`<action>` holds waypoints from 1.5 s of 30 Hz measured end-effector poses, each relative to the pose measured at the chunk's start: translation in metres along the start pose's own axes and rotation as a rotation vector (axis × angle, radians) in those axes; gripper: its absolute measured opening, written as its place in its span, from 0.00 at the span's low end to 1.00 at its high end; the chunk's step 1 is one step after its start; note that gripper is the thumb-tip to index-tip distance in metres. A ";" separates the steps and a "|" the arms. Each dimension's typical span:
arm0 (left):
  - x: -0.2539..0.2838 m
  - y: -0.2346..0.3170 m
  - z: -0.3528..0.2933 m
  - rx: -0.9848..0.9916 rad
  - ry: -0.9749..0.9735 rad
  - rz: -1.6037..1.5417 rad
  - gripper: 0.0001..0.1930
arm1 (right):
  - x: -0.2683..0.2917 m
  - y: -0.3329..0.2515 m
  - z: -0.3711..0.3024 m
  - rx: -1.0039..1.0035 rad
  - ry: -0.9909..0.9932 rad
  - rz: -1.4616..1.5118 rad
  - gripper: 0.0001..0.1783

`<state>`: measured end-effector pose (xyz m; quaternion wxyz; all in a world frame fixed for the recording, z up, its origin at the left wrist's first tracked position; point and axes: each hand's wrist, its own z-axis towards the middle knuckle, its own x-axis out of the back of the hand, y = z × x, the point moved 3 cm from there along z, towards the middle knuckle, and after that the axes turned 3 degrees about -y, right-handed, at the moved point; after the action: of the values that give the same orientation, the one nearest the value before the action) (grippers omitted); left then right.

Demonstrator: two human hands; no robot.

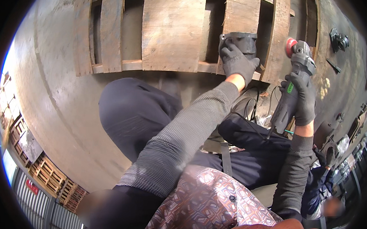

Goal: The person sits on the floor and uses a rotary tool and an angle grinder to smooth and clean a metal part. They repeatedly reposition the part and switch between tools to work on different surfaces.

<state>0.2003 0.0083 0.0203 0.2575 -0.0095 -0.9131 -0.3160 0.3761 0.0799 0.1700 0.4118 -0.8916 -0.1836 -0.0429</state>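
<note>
With our left hand closed on the dark metal part resting on the wooden pallet and our right hand gripping the angle grinder clear of it, grinding appears not yet engaged.

Metal casting on pallet, under left hand; angle grinder just right of it, in right hand. Another casting farther right on floor.
</note>
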 end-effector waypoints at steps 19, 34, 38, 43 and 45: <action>0.048 0.005 0.035 -0.801 -0.055 0.937 0.41 | 0.056 0.066 0.098 0.218 -0.203 -0.426 0.37; 0.049 0.008 0.032 -0.823 -0.033 0.946 0.31 | 0.005 0.084 0.103 0.186 -0.266 -0.638 0.38; 0.050 0.008 0.033 -0.790 -0.100 0.879 0.35 | -0.001 0.080 0.106 0.165 -0.270 -0.709 0.38; 0.051 0.009 0.033 -0.798 -0.109 0.916 0.35 | 0.004 0.076 0.109 0.108 -0.208 -0.697 0.38; 0.051 0.009 0.033 -0.801 -0.098 0.948 0.35 | 0.002 0.074 0.109 0.174 -0.235 -0.640 0.37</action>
<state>0.1426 0.0276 0.0280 0.3042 -0.5241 -0.6308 -0.4847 0.3968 0.1188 0.0455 0.4279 -0.7491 -0.5031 -0.0509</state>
